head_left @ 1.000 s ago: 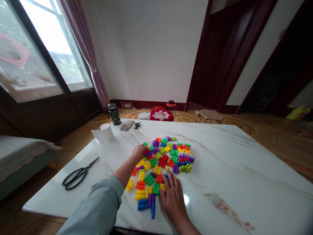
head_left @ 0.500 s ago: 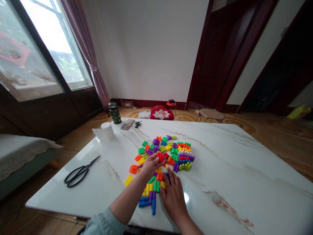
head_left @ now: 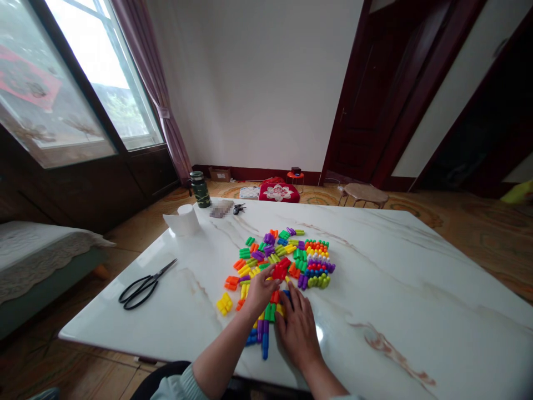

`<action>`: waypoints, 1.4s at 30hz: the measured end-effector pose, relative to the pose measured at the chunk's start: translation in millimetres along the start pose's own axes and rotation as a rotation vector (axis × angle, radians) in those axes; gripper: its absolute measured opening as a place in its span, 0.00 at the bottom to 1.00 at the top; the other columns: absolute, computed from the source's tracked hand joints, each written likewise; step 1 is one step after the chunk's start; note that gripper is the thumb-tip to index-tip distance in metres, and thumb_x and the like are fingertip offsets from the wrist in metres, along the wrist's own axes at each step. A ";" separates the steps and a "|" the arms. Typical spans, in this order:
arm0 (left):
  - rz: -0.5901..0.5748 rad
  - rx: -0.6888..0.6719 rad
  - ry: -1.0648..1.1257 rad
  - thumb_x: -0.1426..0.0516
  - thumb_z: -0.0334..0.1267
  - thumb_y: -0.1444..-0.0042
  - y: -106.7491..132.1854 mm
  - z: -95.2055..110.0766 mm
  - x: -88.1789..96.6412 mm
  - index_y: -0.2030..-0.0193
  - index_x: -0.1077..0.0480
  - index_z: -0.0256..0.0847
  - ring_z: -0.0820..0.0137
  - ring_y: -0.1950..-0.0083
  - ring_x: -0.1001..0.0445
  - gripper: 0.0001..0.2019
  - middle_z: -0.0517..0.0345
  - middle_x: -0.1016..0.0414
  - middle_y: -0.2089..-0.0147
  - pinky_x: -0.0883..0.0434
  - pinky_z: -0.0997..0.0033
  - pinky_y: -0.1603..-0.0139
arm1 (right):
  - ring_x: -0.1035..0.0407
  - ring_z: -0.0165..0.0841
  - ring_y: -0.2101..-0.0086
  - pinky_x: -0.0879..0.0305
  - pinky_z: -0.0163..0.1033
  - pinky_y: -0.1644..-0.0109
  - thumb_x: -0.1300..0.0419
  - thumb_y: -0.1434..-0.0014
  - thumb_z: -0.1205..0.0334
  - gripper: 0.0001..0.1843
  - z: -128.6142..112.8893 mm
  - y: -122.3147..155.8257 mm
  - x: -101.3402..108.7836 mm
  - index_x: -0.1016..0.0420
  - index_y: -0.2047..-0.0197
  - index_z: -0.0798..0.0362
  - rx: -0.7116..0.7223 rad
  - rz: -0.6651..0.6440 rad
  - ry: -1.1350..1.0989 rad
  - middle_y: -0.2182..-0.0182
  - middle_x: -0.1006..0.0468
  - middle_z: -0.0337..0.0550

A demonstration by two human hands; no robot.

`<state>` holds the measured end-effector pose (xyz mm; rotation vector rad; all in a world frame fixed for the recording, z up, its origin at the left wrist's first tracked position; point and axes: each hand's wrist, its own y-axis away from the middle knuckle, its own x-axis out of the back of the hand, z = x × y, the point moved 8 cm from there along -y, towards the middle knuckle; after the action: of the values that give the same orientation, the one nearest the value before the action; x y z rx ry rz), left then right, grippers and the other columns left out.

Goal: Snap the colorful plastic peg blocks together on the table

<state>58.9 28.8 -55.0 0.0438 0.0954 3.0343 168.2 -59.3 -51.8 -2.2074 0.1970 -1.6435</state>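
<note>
A colourful pile of tube-shaped plastic building blocks (head_left: 270,256) lies on the white marble-patterned table (head_left: 375,300). My left hand (head_left: 261,293) reaches into the middle of it, its bent fingers closed at the edge of a red block (head_left: 281,269). Other red blocks lie close against that one, so its outline is hard to separate. To the right, my right hand (head_left: 298,326) rests with stretched fingers over yellow and blue blocks, partly covering them. Joined green, purple and blue blocks (head_left: 265,339) stick out toward me between the two forearms.
Neat rows of coloured bead-like pieces (head_left: 318,263) sit at the pile's right. Black-handled scissors (head_left: 145,286) lie at left. Farther back stand a paper roll (head_left: 185,221) and green flask (head_left: 200,190), beside a blurred flat object (head_left: 221,209) and keys (head_left: 239,209).
My left hand has turned over from a raised palm and lowered the red block among other red ones. My right hand stays about where it was; the whole view has shifted slightly.
</note>
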 end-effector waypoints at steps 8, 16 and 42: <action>0.019 -0.419 -0.557 0.47 0.27 0.44 32.9 34.2 8.2 0.49 0.24 0.42 0.62 0.45 0.24 0.18 0.50 0.22 0.47 0.28 0.59 0.42 | 0.45 0.45 0.35 0.44 0.55 0.35 0.49 0.35 0.56 0.25 -0.9 1.3 1.9 0.32 0.37 0.50 0.013 0.042 -0.006 0.32 0.42 0.49; -0.042 -0.437 -0.916 0.47 0.29 0.43 -18.9 48.8 -25.5 0.42 0.29 0.42 0.61 0.44 0.29 0.22 0.49 0.26 0.46 0.30 0.61 0.42 | 0.44 0.45 0.36 0.47 0.55 0.33 0.47 0.36 0.56 0.25 6.1 5.2 -7.0 0.32 0.37 0.47 -0.051 0.082 -0.062 0.32 0.41 0.46; -0.198 -0.200 -1.466 0.50 0.24 0.41 -35.0 37.9 -84.9 0.47 0.32 0.34 0.54 0.46 0.29 0.17 0.37 0.27 0.50 0.30 0.57 0.51 | 0.42 0.45 0.38 0.45 0.55 0.36 0.45 0.39 0.63 0.25 -0.6 4.3 3.5 0.32 0.39 0.52 -0.014 0.110 -0.082 0.36 0.35 0.53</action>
<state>148.1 56.9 -21.6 1.9197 -0.2915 2.0710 169.2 -64.5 -50.2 -2.2269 0.3023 -1.4952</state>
